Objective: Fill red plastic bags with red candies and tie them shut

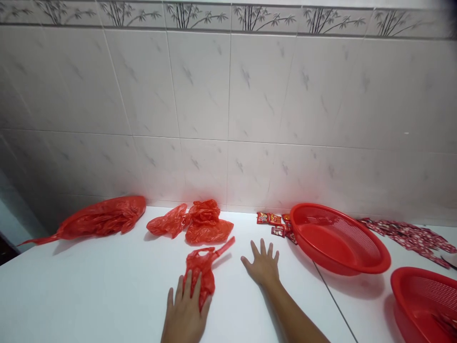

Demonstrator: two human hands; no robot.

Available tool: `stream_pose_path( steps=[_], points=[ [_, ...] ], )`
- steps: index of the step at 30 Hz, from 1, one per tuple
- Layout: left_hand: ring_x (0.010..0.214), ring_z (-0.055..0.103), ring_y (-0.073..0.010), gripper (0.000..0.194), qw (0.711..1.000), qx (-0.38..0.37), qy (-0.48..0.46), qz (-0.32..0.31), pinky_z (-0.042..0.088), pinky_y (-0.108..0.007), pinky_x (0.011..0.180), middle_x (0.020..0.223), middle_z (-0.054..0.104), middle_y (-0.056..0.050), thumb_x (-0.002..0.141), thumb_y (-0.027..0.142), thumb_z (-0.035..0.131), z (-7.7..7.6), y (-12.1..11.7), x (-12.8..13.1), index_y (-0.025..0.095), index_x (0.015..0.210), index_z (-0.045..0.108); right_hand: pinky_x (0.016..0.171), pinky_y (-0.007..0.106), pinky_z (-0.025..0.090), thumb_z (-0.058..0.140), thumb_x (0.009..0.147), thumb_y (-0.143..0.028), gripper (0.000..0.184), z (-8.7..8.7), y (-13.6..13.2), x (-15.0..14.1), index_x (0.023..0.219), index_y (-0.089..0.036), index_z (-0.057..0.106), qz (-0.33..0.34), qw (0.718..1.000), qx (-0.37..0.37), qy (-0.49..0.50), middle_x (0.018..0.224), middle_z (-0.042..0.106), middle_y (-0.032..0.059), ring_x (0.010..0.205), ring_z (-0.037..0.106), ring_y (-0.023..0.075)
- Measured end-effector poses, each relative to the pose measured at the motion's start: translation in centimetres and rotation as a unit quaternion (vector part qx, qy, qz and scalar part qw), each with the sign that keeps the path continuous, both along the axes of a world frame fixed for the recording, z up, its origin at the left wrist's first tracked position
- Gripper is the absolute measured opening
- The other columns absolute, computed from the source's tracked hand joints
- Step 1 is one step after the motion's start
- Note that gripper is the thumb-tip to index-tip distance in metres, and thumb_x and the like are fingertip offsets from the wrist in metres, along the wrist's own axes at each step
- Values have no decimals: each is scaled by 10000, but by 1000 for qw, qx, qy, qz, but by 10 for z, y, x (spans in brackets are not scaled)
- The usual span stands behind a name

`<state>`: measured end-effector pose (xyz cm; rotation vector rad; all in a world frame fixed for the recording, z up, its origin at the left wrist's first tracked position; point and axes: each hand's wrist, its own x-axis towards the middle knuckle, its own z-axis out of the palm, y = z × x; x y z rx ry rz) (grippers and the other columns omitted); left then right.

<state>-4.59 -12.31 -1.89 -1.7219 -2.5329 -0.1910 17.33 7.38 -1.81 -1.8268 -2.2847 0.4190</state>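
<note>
Left grip (pixel 184 309) is laid on a red plastic bag (pixel 205 278), seemingly pressing without pinching; right grip (pixel 263 266) is held spread on the white tabletop (pixel 89 286), just beside that bag.

Your near plastic bag (pixel 200 281) is red; right basket (pixel 339 238) matches. Far wall tiles (pixel 228 90): white, grey-veined, under a dark bamboo-print border (pixel 228 16).

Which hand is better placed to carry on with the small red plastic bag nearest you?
Left, most likely: the left hand already lies on the red plastic bag. The right hand rests flat on the table, apart from the bag, nearer the red plastic basket.
</note>
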Motion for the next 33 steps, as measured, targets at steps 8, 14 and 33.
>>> stream_pose_path(
  steps=[8, 14, 33],
  points=[
    [1624, 86, -458, 818, 980, -80, -116, -142, 48, -750, 1259, 1742, 128, -64, 942, 612, 550, 2, -45, 83, 315, 1656, 282, 1249, 710, 14, 406, 956, -779, 885, -2, -11, 11, 1692, -301, 293, 48, 999, 20, -9, 1777, 132, 111, 1611, 52, 512],
    [1640, -35, -404, 913, 971, -63, -132, -188, -89, -702, 1272, 1762, 19, 8, 919, 754, 498, 16, -29, 94, 368, 1680, 172, 1295, 611, -20, 537, 959, -641, 786, -7, -23, 26, 1662, -329, 372, 103, 993, 12, 59, 1774, 162, 56, 1641, 17, 421],
    [1647, 112, -390, 582, 939, 78, -228, -245, 70, -659, 1311, 1764, 248, -85, 949, 605, 604, 17, 89, 84, 318, 1454, 653, 988, 500, 574, 631, 930, -675, 540, 5, -19, 47, 1031, -160, 758, 38, 734, -64, 675, 1162, 773, 185, 1126, 729, 355]
  ],
)
